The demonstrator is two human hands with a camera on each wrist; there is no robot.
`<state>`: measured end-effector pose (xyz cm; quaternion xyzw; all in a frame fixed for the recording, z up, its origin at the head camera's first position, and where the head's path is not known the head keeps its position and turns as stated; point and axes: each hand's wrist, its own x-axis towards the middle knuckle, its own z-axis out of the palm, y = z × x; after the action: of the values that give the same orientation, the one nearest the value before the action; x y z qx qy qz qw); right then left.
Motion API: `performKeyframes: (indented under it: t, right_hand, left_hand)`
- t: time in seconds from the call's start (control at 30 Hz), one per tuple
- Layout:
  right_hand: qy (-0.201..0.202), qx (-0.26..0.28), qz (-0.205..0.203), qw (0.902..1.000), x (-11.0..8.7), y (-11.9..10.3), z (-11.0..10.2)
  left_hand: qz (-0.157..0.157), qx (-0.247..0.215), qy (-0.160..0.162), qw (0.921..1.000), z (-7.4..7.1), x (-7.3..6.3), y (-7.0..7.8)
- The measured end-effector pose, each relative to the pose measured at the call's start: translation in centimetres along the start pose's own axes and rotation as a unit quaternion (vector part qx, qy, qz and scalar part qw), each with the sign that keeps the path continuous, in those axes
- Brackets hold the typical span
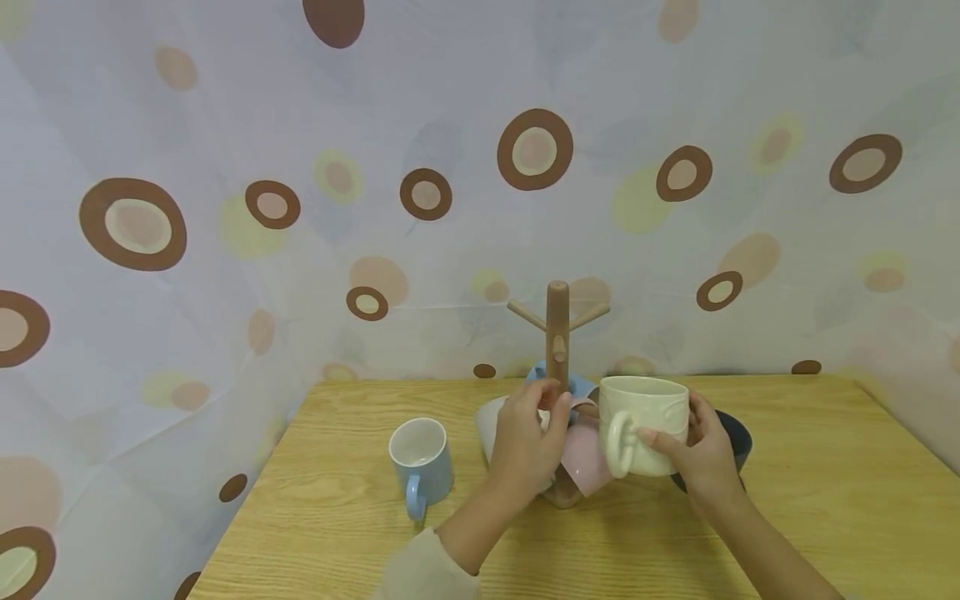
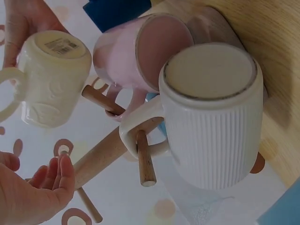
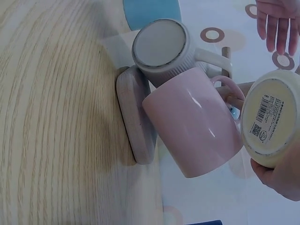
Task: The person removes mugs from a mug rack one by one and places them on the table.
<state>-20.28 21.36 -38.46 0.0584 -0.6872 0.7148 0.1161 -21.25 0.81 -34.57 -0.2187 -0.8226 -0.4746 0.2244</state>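
Observation:
My right hand (image 1: 708, 458) holds a cream mug (image 1: 645, 425) with a raised pattern, its thumb on the side near the handle and its fingers behind. The mug's labelled base (image 3: 272, 119) shows in the right wrist view. Beside the wooden mug tree (image 1: 557, 329), my left hand (image 1: 525, 442) has loosely bent fingers and holds nothing. In the left wrist view, a white ribbed mug (image 2: 213, 126) and a pink mug (image 2: 143, 51) hang by their handles on lower pegs. The upper pegs are bare. A blue mug (image 1: 581, 385) is partly hidden behind the post.
A light-blue mug (image 1: 422, 467) with a white inside stands upright on the wooden table (image 1: 322, 500), left of the tree. Behind my right hand is a dark navy mug (image 1: 735, 437), partly covered. A spotted curtain (image 1: 450, 250) hangs beyond the table's back edge.

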Motion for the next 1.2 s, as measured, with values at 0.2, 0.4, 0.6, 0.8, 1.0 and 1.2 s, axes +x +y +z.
performKeyframes:
  t: [0.2, 0.4, 0.6, 0.8, 1.0, 1.2]
  right_hand:
    - [0.010, -0.018, 0.005, 0.9998, 0.0, 0.1, 0.1]
    - [0.016, -0.029, -0.009, 0.9994, -0.1, 0.4, 0.1]
    - [0.019, -0.019, -0.030, 0.9992, -0.3, 0.5, 0.1]
    - [0.022, -0.045, -0.040, 0.9980, -0.6, 0.3, 0.2]
    - [0.029, -0.107, -0.078, 0.9908, -1.2, 0.0, 0.6]
    - [0.026, -0.121, -0.102, 0.9870, -1.5, 0.0, 0.7]
  left_hand:
    - [-0.036, -0.115, -0.030, 0.9923, 0.5, -0.9, -0.1]
    - [-0.130, -0.257, -0.078, 0.9544, 1.0, -1.7, 0.9]
    - [-0.204, -0.361, -0.121, 0.9018, 1.0, -1.8, 2.2]
    - [-0.259, -0.403, -0.148, 0.8651, 0.8, -1.8, 2.7]
    - [-0.283, -0.412, -0.188, 0.8457, 0.7, -1.9, 2.8]
    - [-0.301, -0.408, -0.212, 0.8358, 0.1, -1.8, 3.1]
